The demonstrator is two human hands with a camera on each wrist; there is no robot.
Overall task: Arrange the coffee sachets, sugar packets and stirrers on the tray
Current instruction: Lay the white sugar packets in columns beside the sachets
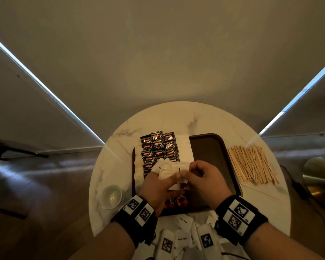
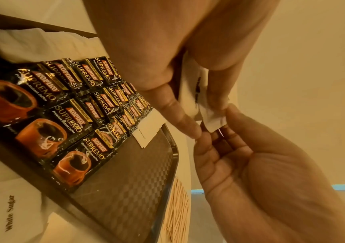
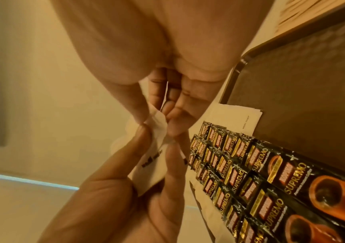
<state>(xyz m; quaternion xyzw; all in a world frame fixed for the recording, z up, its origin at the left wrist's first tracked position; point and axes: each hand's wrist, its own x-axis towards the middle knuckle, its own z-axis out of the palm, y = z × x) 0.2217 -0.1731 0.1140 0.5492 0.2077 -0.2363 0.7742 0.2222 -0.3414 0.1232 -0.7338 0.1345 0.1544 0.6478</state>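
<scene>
My left hand [image 1: 158,186] clutches a bunch of sugar packets [image 1: 166,168]; my right hand [image 1: 201,177] pinches one, with bare tray [image 1: 208,147] floor straight ahead of it.

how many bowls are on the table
1. The bowl sits on the table, left of the tray, near the front edge. The arms may hide others.
</scene>
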